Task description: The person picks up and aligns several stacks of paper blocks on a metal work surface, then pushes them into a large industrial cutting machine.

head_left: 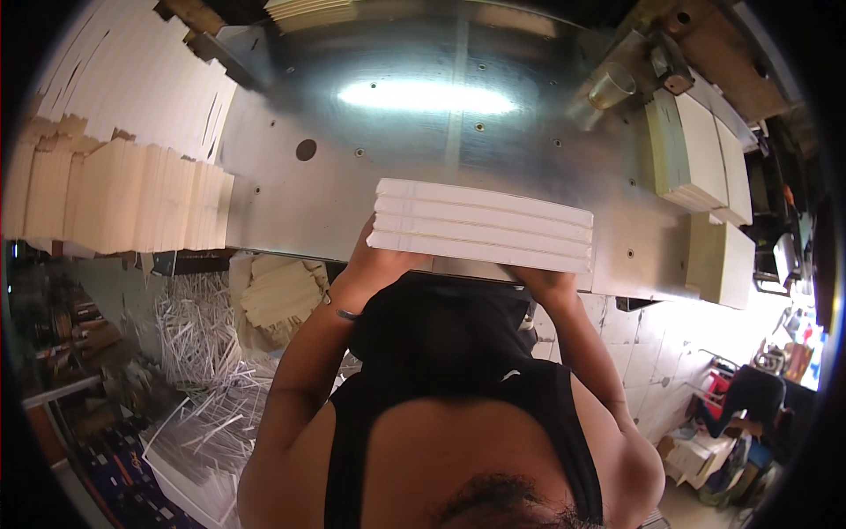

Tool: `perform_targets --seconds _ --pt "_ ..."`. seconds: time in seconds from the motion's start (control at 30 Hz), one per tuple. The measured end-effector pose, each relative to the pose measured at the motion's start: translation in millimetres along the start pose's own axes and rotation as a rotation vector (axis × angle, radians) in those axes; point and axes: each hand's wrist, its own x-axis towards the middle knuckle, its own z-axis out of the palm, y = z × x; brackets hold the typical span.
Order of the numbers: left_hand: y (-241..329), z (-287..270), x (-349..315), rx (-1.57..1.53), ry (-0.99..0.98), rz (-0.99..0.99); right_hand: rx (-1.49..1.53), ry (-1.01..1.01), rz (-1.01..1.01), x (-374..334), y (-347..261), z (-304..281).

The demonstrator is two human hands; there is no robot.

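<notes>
Head view: left hand [385, 261] and right hand [548, 281] hold a stack of white book blocks [482, 225] beside a metal table [502, 159]. Their fingertips are mostly hidden.

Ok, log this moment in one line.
Held: layered white stack | left hand: its left end | right hand: its right end | place: near edge of metal table | table's right side: pale blocks

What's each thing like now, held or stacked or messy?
Stack: held, layered
Left hand: holding stack
Right hand: holding stack
Cup: clear, contents unclear
Strips: loose, heaped, tangled
Left paper: piled, edges uneven
Right blocks: grouped, edges even
Table: shiny, glare on top
</notes>
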Motion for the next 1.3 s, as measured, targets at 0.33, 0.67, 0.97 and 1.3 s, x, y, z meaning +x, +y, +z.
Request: perform_targets --seconds 0.33,0.67,0.97,1.3 --pt "8 -23 11 -0.35 -0.033 -0.088 0.082 0.058 0.001 8 -15 -9" --pt "69 -101 84 0.045 -0.285 -0.089 0.167 0.055 0.012 3 1 -6" --pt "118 -75 115 0.54 -0.516 0.089 0.203 -0.006 0.155 -3 3 -8" --pt "145 -2 131 0.393 -0.439 0.124 0.129 0.1 -0.23 -3 23 5"
